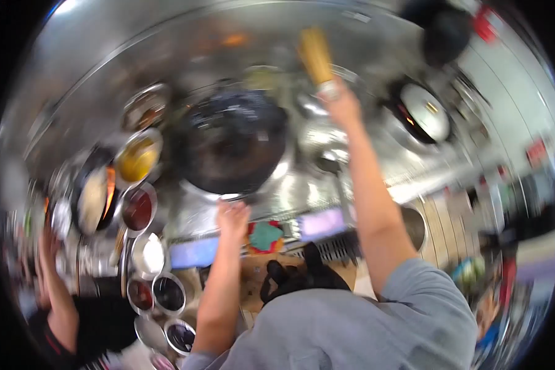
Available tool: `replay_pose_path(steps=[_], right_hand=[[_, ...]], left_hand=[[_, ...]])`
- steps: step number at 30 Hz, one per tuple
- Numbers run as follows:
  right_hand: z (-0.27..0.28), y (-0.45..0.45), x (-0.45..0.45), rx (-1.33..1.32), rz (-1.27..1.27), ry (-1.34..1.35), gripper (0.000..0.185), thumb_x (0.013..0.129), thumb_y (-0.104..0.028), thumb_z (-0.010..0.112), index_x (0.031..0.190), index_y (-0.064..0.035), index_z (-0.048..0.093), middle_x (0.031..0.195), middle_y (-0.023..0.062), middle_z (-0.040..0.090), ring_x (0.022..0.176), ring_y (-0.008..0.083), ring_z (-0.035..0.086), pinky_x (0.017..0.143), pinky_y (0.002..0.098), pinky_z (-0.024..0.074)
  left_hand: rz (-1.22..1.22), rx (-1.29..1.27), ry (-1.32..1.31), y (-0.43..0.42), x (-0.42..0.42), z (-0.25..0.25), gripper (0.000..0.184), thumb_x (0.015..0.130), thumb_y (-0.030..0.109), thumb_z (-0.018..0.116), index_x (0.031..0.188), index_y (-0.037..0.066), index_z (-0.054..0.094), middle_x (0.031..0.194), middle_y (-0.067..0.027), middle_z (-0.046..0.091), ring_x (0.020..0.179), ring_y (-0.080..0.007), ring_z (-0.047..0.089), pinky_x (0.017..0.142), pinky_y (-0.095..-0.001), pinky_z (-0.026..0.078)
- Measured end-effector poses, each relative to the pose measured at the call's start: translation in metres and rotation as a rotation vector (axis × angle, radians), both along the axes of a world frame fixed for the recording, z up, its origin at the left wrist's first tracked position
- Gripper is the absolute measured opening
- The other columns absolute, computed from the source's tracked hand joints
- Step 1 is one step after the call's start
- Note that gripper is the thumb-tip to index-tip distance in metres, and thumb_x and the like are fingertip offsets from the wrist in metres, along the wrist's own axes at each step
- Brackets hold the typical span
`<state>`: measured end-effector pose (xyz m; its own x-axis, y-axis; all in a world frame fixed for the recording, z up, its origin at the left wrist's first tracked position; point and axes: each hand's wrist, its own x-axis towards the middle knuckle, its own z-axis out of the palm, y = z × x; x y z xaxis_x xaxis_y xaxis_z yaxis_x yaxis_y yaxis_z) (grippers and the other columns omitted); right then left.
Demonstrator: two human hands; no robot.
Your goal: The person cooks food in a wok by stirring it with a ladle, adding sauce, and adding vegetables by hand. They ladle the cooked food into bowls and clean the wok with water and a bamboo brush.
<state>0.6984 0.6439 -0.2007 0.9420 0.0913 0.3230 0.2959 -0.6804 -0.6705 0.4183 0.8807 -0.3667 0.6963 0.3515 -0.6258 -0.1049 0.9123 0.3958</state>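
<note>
My right hand [339, 102] is closed around the lower end of a bamboo brush [315, 55], which points up and away over the back of the steel stove [302, 185]. A large dark wok [231, 142] sits left of that arm. At the wok's near rim is my left hand [233, 217], blurred; its fingers are too smeared to read. Just right of the left wrist lies a green and red cloth [266, 237]. A ladle [334, 163] rests on the stove between my arms.
Bowls of yellow liquid [139, 159] and red sauce [138, 209] stand left of the wok, with several more containers nearer me. A lidded pan [425, 114] is at the right. A co-worker in black [102, 330] works at the left; another person's hand [487, 308] shows at lower right.
</note>
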Motion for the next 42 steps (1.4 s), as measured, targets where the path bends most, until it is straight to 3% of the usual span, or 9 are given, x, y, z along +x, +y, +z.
replay_pose_path(steps=[3, 8, 12, 15, 20, 26, 31, 34, 42], right_hand=[[-0.042, -0.046, -0.127, -0.241, 0.072, 0.338, 0.052, 0.07, -0.029, 0.063, 0.117, -0.0063, 0.055, 0.103, 0.0235, 0.061, 0.096, 0.0359, 0.06, 0.083, 0.0438, 0.0476], [-0.087, -0.061, -0.235, -0.415, 0.298, 0.443, 0.023, 0.067, -0.016, 0.062, 0.087, -0.0109, 0.069, 0.081, 0.0131, 0.067, 0.074, 0.0292, 0.066, 0.059, 0.042, 0.0518], [-0.142, -0.052, -0.262, -0.376, 0.077, 0.673, 0.029, 0.071, -0.017, 0.061, 0.099, -0.0175, 0.068, 0.095, 0.0121, 0.065, 0.09, 0.0299, 0.064, 0.07, 0.045, 0.0503], [-0.121, -0.093, -0.309, -0.19, -0.181, 0.335, 0.039, 0.074, -0.021, 0.064, 0.112, -0.0149, 0.061, 0.114, 0.0136, 0.05, 0.111, 0.0326, 0.045, 0.088, 0.0521, 0.0362], [-0.168, -0.175, -0.341, -0.135, -0.442, 0.725, 0.05, 0.074, -0.02, 0.065, 0.121, -0.015, 0.05, 0.106, 0.0157, 0.058, 0.096, 0.0334, 0.059, 0.077, 0.0475, 0.0458], [-0.135, -0.172, -0.263, -0.141, 0.052, 0.224, 0.049, 0.075, -0.021, 0.052, 0.121, -0.0052, 0.053, 0.094, 0.0179, 0.064, 0.078, 0.0368, 0.062, 0.07, 0.0456, 0.0493], [-0.06, -0.138, -0.25, 0.704, 0.226, 0.913, 0.055, 0.093, -0.023, 0.051, 0.141, -0.0138, 0.027, 0.068, 0.0007, 0.048, 0.052, 0.0081, 0.046, 0.043, 0.0235, 0.0383], [-0.024, -0.051, -0.208, 0.238, 0.221, 0.697, 0.05, 0.092, -0.015, 0.049, 0.138, -0.012, 0.029, 0.064, -0.0005, 0.043, 0.044, 0.0081, 0.041, 0.038, 0.0244, 0.0365], [-0.008, 0.179, -0.185, 0.339, 0.973, 0.966, 0.037, 0.088, -0.009, 0.055, 0.123, -0.0067, 0.044, 0.068, 0.0016, 0.049, 0.04, 0.0094, 0.044, 0.034, 0.0243, 0.034]], left_hand=[[-0.194, 0.246, 0.163, -0.044, -0.045, 0.034, 0.023, 0.091, 0.035, 0.051, 0.079, 0.017, 0.043, 0.068, 0.0027, 0.042, 0.066, -0.0119, 0.042, 0.069, -0.0326, 0.04], [-0.861, 0.561, -0.384, -0.117, -0.076, 0.07, 0.021, 0.093, 0.021, 0.05, 0.079, 0.011, 0.039, 0.063, 0.0013, 0.035, 0.054, -0.0068, 0.034, 0.047, -0.0201, 0.029], [-1.199, 0.772, -0.784, -0.161, -0.048, 0.11, 0.023, 0.093, 0.023, 0.053, 0.085, 0.006, 0.042, 0.067, 0.0002, 0.038, 0.057, -0.0059, 0.034, 0.05, -0.0186, 0.027], [-1.307, 0.913, -0.979, -0.18, -0.038, 0.137, 0.033, 0.087, 0.033, 0.062, 0.085, 0.006, 0.043, 0.068, 0.0, 0.04, 0.057, -0.0059, 0.034, 0.049, -0.0183, 0.025], [-1.377, 0.96, -1.071, -0.21, -0.023, 0.145, 0.037, 0.085, 0.036, 0.064, 0.084, 0.006, 0.044, 0.07, 0.001, 0.04, 0.059, -0.0058, 0.034, 0.051, -0.0188, 0.025], [-1.693, 1.149, -0.547, -0.191, -0.043, 0.062, 0.007, 0.085, 0.013, 0.057, 0.085, 0.008, 0.053, 0.078, 0.0022, 0.047, 0.071, -0.0093, 0.046, 0.063, -0.0242, 0.04], [-1.518, 1.364, -0.417, -0.104, -0.096, -0.019, 0.027, 0.086, 0.032, 0.062, 0.086, 0.005, 0.057, 0.074, -0.0088, 0.06, 0.07, -0.0184, 0.059, 0.063, -0.0327, 0.046], [-1.308, 1.32, 0.135, -0.05, -0.154, -0.066, 0.036, 0.083, 0.041, 0.061, 0.09, 0.005, 0.059, 0.083, -0.0119, 0.064, 0.079, -0.0259, 0.062, 0.07, -0.0358, 0.048], [-0.929, 1.076, 0.907, -0.04, -0.32, -0.149, 0.046, 0.082, 0.046, 0.058, 0.107, 0.008, 0.062, 0.108, -0.0189, 0.063, 0.106, -0.0313, 0.058, 0.092, -0.0385, 0.044]])
